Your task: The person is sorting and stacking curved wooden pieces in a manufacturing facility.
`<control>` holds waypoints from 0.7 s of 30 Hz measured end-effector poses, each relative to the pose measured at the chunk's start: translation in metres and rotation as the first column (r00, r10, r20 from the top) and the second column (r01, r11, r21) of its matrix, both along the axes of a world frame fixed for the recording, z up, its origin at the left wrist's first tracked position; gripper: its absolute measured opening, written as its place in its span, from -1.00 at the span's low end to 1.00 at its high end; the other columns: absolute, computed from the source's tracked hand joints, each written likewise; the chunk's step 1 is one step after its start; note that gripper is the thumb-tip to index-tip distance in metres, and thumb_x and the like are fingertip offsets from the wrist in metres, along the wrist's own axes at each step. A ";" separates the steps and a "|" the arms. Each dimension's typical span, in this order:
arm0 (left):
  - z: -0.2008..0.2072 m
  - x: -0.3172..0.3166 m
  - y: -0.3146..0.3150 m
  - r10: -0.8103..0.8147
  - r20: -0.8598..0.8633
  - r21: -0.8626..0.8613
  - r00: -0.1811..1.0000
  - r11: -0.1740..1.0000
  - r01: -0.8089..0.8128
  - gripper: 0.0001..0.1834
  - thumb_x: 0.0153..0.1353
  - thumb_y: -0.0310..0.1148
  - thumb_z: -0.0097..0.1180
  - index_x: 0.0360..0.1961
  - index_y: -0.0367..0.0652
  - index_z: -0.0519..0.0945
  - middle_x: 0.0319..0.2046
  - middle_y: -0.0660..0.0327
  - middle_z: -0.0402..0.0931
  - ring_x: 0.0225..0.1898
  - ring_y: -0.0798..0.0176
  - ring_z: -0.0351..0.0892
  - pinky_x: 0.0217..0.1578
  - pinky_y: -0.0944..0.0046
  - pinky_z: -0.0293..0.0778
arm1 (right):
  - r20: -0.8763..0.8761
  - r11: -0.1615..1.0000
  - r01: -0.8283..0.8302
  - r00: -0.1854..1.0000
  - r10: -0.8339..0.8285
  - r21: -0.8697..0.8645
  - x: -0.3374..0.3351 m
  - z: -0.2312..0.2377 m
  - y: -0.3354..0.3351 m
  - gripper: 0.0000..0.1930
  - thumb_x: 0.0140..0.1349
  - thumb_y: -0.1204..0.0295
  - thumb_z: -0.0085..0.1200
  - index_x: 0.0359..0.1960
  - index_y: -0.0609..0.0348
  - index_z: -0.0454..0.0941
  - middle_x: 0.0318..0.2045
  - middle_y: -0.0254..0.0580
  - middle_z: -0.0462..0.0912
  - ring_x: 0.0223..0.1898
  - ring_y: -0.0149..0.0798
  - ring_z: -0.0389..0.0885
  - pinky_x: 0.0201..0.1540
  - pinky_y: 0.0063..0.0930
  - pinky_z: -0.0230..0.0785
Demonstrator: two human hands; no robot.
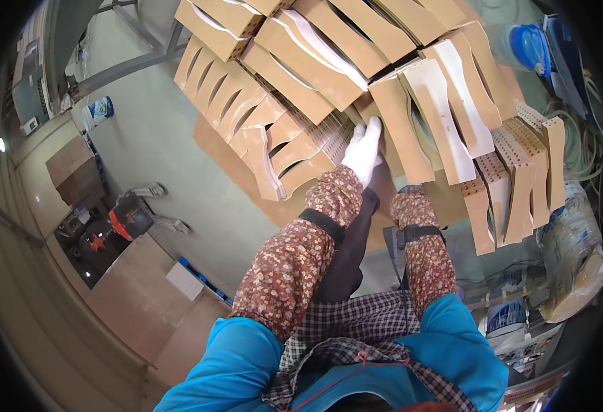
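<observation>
My left hand [362, 154], in a white glove, reaches into the gap between the stacks with its fingers stretched out. It lies against the hole-dotted edges of a tan curved stack [298, 141]. Past a floral sleeve cuff, my right hand is hidden behind a tan wavy panel [401, 123] that stands on edge. White-faced wavy panels [439, 113] lean beside it on the right. More tan pieces with curved sides [308, 62] are piled up beyond both hands.
Brown sheet board [246, 185] lies under the stacks. Several perforated pieces [514, 178] stand at the right. A blue container [528, 49] sits at the far right, near wrapped bundles [573, 247]. A white-and-blue bucket [99, 110] and a red-and-black machine [126, 220] are on the left.
</observation>
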State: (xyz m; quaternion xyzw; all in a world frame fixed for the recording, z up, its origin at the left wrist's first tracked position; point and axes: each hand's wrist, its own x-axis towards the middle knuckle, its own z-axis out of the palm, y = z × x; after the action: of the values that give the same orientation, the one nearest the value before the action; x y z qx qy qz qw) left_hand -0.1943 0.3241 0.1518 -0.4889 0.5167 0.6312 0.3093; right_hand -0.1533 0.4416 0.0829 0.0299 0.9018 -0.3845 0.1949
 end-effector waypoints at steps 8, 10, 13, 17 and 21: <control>-0.015 0.006 -0.001 -0.281 0.134 -0.201 0.950 0.931 0.303 0.02 0.36 0.31 -0.07 0.54 -0.24 -0.05 0.41 -0.01 0.20 0.35 0.06 0.27 0.18 0.01 0.39 | -0.121 0.997 -0.024 0.992 0.032 0.070 -0.004 0.003 0.004 -0.55 0.40 0.11 0.05 0.16 0.15 0.55 0.06 -0.09 0.66 0.07 -0.11 0.63 0.16 -0.22 0.44; -0.019 0.011 -0.004 -0.252 0.120 -0.203 0.960 0.940 0.272 0.01 0.36 0.31 -0.07 0.53 -0.23 -0.03 0.40 -0.01 0.20 0.34 0.06 0.28 0.17 0.00 0.40 | -0.079 1.000 0.007 0.997 -0.006 0.008 -0.006 -0.002 0.015 -0.55 0.40 0.11 0.05 0.17 0.16 0.55 0.06 -0.10 0.66 0.07 -0.12 0.62 0.17 -0.22 0.43; -0.025 0.017 -0.008 -0.195 0.085 -0.158 0.977 0.965 0.207 0.01 0.35 0.34 -0.07 0.52 -0.23 0.01 0.42 0.00 0.18 0.34 0.05 0.30 0.19 -0.01 0.40 | -0.034 0.998 0.040 0.999 -0.042 -0.057 -0.006 -0.008 0.031 -0.55 0.41 0.12 0.04 0.18 0.16 0.54 0.07 -0.10 0.65 0.08 -0.14 0.62 0.17 -0.23 0.43; -0.022 0.018 0.000 -0.115 0.081 -0.038 0.990 0.992 0.118 0.00 0.35 0.35 -0.08 0.51 -0.20 0.03 0.44 0.00 0.15 0.37 0.03 0.29 0.25 -0.04 0.37 | 0.011 0.993 0.055 0.998 -0.054 -0.103 -0.001 -0.021 0.047 -0.54 0.42 0.13 0.03 0.19 0.18 0.53 0.08 -0.11 0.65 0.08 -0.16 0.61 0.18 -0.24 0.42; -0.026 0.026 0.005 -0.005 0.019 0.145 1.000 0.989 0.003 0.19 0.28 0.46 -0.12 0.47 -0.51 0.00 0.44 -0.16 0.13 0.47 0.01 0.10 0.43 0.20 0.06 | 0.036 0.988 0.055 0.998 -0.051 -0.146 0.001 -0.028 0.053 -0.54 0.43 0.13 0.02 0.20 0.19 0.51 0.08 -0.12 0.64 0.09 -0.18 0.60 0.19 -0.25 0.42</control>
State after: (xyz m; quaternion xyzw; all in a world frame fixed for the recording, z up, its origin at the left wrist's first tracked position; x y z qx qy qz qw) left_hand -0.1683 0.3291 0.1260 -0.4701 0.4674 0.6618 0.3501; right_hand -0.1527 0.4945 0.0545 0.0456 0.8668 -0.4542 0.2006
